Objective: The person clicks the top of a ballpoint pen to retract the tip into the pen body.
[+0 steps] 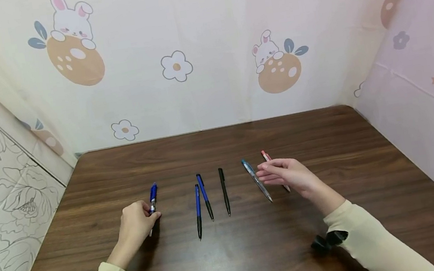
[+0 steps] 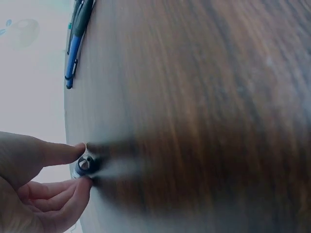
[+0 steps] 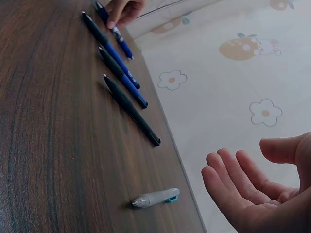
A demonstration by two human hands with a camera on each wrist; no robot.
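Observation:
On the left of the table, my left hand (image 1: 134,222) pinches a blue pen (image 1: 153,193) between thumb and fingers. The left wrist view shows that pen (image 2: 84,165) end-on, thumb on one side and fingertips on the other. My right hand (image 1: 289,175) hovers over a red-ended pen (image 1: 266,156), covering its middle. In the right wrist view the right hand (image 3: 252,194) has its fingers loosely bent and thumb apart, holding nothing. Just left of it lies a clear grey pen (image 1: 256,180) with a teal end.
Between the hands lie two blue pens with black grips (image 1: 198,205) (image 1: 204,195) close together, and a black pen (image 1: 224,192). The brown wooden table (image 1: 235,262) meets a patterned curtain (image 1: 214,85) at the back and sides.

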